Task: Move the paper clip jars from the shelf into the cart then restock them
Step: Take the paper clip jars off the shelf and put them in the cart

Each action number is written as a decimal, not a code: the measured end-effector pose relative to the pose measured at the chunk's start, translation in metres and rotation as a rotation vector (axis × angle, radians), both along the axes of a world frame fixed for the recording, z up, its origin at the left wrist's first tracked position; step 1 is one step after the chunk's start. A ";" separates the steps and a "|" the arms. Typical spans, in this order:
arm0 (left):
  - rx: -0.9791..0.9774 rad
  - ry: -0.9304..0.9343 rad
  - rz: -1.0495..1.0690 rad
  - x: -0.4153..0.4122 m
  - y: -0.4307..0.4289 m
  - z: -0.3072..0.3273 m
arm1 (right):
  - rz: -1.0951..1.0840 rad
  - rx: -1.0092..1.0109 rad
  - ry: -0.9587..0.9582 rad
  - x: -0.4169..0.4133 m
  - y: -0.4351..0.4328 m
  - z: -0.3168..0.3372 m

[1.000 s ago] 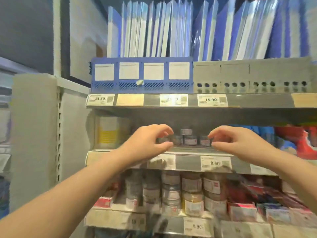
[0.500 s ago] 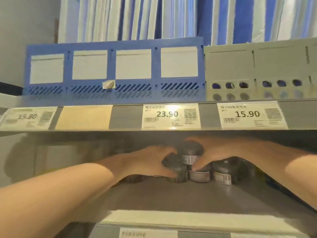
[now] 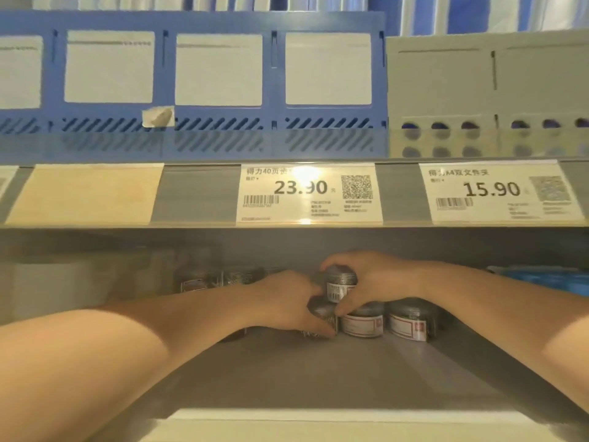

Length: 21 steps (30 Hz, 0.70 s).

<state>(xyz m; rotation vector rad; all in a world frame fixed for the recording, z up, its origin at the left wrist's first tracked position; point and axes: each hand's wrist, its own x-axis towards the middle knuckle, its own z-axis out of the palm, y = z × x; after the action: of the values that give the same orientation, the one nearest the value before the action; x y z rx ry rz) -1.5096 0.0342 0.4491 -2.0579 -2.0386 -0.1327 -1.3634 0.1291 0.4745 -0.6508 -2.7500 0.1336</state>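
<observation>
Several small clear paper clip jars with white labels stand deep on a grey shelf (image 3: 287,371). My right hand (image 3: 373,279) grips an upper jar (image 3: 340,283) that sits stacked on a lower jar (image 3: 361,322). My left hand (image 3: 287,306) grips another jar (image 3: 322,317) just left of that stack, on the shelf floor. One more jar (image 3: 409,323) stands to the right, and others (image 3: 220,277) stand further back on the left, dim and blurred.
The shelf above hangs low over my hands, its edge carrying price tags 23.90 (image 3: 307,193) and 15.90 (image 3: 497,191). Blue (image 3: 165,87) and grey (image 3: 478,90) file holders stand on it. A blue pack (image 3: 541,277) lies at the far right.
The view has closed in on the shelf. My hands went from hovering at the shelf front to reaching deep inside and closing round the jars.
</observation>
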 end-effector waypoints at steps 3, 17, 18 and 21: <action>0.045 -0.070 -0.033 0.002 -0.002 -0.002 | 0.010 0.034 0.011 0.005 -0.009 0.001; 0.182 -0.350 0.072 0.048 -0.049 0.008 | 0.131 -0.008 0.160 0.059 -0.049 0.008; 0.190 -0.390 0.077 0.053 -0.055 0.009 | 0.134 0.003 0.168 0.064 -0.054 0.009; 0.202 -0.439 0.091 0.068 -0.076 0.012 | 0.118 0.060 0.171 0.079 -0.071 0.010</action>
<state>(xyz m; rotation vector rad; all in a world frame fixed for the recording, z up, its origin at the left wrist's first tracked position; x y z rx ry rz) -1.4418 -0.0416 0.4607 -1.9324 -2.2414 -0.8020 -1.2842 0.0581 0.4846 -0.4398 -2.6160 0.1261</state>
